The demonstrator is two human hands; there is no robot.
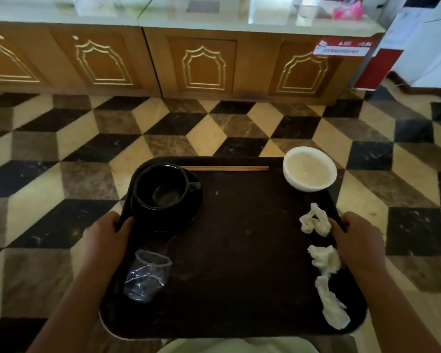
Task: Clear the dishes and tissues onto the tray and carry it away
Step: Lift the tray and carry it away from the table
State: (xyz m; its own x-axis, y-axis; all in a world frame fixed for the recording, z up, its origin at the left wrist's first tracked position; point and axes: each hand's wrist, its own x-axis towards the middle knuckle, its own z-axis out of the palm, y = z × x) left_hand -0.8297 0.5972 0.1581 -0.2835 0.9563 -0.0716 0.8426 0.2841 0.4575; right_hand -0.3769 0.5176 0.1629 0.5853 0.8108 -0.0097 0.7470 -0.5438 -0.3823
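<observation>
The dark tray (pixel 239 250) is clamped at its side rims by the left hand (pixel 110 240) and right hand (pixel 354 240), above a checkered floor (pixel 61 138) before a wooden counter (pixel 143 59). A black cup (pixel 161 187) far left, a white bowl (pixel 309 169) far right and tissues (pixel 326 261) right are carried.

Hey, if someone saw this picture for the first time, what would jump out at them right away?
The dark tray fills the lower middle, carried over a bold checkered floor, with the left hand and right hand gripping its side edges. The white bowl at its far right corner stands out, against the black cup on a saucer at far left. Crumpled white tissues line the right edge.
</observation>
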